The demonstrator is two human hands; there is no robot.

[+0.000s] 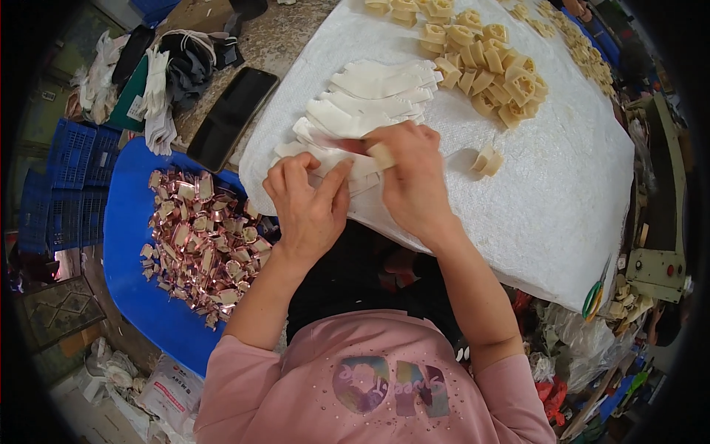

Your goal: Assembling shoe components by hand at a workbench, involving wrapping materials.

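My right hand (410, 177) is closed on a small cream-coloured piece (381, 156) and is partly smeared by motion. Beside it, my left hand (307, 203) bends its fingertips and thumb down onto a white strip (362, 164) at the near end of a fanned row of white strips (370, 103). A reddish blur shows between the hands, too smeared to name. To the right of my right hand, one loose cream piece (487, 160) lies alone. A heap of similar cream pieces (492, 70) sits farther back on the white-covered table (562, 214).
Left of the table stands a blue tub (126, 237) full of shiny pink-and-cream pieces (203, 244). A black phone (233, 118) lies on a worn surface near gloves (157, 81). Blue crates (70, 155) stand far left; plastic bags (584, 333) crowd the lower right.
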